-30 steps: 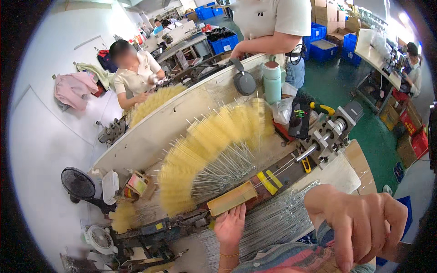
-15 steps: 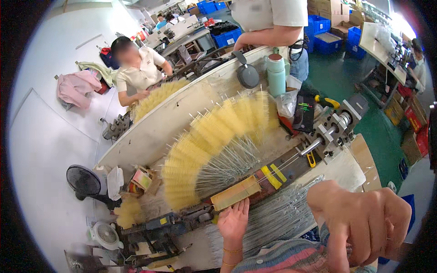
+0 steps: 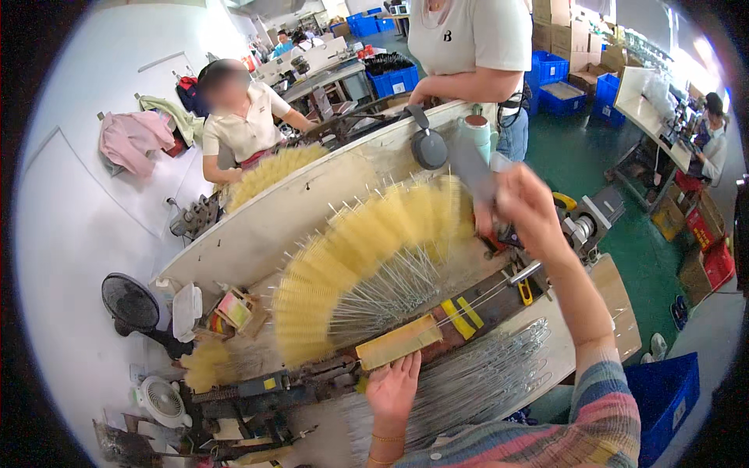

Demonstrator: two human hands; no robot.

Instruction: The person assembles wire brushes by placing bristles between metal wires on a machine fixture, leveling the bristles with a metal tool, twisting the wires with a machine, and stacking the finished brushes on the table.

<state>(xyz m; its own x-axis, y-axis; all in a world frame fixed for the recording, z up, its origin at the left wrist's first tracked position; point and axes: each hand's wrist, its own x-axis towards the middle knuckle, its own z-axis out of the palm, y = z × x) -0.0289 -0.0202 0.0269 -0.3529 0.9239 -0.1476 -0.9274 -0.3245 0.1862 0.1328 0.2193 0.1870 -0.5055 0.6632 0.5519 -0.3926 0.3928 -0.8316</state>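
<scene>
Far left on the bench: black fan and a white fan near it, both just standing there. Right of them, the fan of yellow bristle brushes on twisted wire stems is spread across the middle, with the stems converging toward the machine rail. Left hand: palm down, fingers loosely extended, fingertips touching the near edge of the yellow bristle block that lies on the rail; grip is open, nothing enclosed. A pile of bare wire stems lies just right of that hand, on the near side of the rail. Right hand: raised up over the far right end of the brush fan, fingers curled narrow around a flat grey strip-like piece; it's motion-blurred, so can't tell what the piece is. The motor unit sits just right of that hand. A co-worker in a white shirt stands at the far side of the bench. Versus earlier: right hand was low at near right, open and empty-looking; it has now swung up and far over the brushes. Left hand has hardly moved, same spot by the block.
</scene>
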